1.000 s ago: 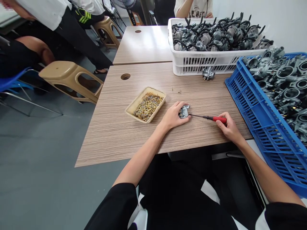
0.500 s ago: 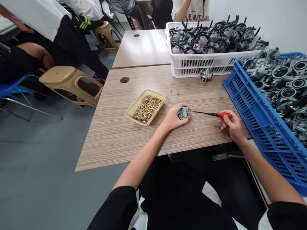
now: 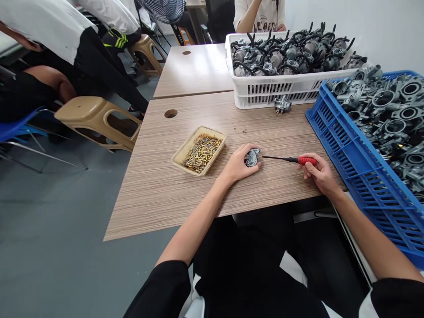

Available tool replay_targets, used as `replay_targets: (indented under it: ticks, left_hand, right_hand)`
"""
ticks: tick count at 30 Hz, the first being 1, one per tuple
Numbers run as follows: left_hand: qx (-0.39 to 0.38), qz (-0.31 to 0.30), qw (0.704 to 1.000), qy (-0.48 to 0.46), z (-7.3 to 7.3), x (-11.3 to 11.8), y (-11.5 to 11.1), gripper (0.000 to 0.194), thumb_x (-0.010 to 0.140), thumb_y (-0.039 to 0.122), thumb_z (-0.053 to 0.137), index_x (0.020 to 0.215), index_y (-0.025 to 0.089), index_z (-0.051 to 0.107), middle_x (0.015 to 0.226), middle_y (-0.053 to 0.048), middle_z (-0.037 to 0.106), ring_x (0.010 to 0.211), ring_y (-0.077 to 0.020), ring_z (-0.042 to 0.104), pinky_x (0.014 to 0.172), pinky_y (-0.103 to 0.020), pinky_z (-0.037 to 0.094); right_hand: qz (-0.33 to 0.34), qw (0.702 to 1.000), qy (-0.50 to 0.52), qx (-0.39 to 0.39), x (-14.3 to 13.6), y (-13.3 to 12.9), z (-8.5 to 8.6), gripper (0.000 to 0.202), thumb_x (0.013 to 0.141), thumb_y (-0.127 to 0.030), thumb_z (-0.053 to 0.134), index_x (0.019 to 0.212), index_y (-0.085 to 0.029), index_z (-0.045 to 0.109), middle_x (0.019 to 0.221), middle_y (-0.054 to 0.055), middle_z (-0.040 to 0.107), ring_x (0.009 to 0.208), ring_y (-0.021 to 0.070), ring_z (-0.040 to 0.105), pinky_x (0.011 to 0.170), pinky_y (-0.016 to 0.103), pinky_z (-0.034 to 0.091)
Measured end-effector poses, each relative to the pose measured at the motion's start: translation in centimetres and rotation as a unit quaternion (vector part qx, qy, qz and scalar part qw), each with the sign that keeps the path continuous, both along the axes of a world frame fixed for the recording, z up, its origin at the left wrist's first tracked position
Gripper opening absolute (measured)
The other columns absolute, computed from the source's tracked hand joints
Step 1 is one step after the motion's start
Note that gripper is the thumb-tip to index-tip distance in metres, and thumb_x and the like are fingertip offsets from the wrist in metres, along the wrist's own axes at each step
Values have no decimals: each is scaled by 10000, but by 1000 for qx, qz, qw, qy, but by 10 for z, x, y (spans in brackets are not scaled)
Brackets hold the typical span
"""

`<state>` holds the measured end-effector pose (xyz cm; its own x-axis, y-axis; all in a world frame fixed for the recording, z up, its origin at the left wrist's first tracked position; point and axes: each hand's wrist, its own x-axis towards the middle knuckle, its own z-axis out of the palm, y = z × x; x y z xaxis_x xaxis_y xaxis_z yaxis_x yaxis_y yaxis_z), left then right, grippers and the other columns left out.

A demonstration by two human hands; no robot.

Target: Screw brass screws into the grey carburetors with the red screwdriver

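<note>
My left hand is wrapped round a small grey metal part on the wood-patterned table. From the right, my right hand grips the red handle of a screwdriver. Its dark shaft points left, with the tip close to the metal part's right side; whether they touch I cannot tell. Left of my left hand sits a cream tray holding many small brass pieces. Beyond my hands lie a few tiny loose pieces.
A white crate of carburetor-like parts stands at the back, one such part in front of it. Along the right edge is a blue crate full of metal bodies. A person sits behind; stools and others are at left.
The screwdriver and my right hand have shifted slightly left, bringing the tip nearer the metal part. My left hand keeps its hold. The whole view has moved a little.
</note>
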<state>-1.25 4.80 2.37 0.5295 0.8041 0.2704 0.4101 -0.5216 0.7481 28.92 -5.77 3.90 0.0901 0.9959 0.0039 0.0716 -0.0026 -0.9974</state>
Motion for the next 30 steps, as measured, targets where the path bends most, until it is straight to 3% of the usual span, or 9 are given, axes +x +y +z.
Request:
replay_targets:
  ticks: [17,30]
  left_hand:
    - [-9,37,998,50,4,0,-7,485,836,356,700,1299,247,605,1342,-77,658,1228,-291,672,1087,-422,555]
    - [-2,46,996,72,5,0,-7,484,848,366,696,1311,260,608,1350,-78,654,1228,-299,674,1066,-427,571]
  right_hand:
    - [9,997,-74,25,-3,-1,2,474,888,-624,783,1117,-218,699,812,38,747,559,139,589,479,279,526]
    - [6,996,-94,-4,-5,-2,3,536,877,-749,725,992,-226,697,606,17,692,500,166,595,496,299,492]
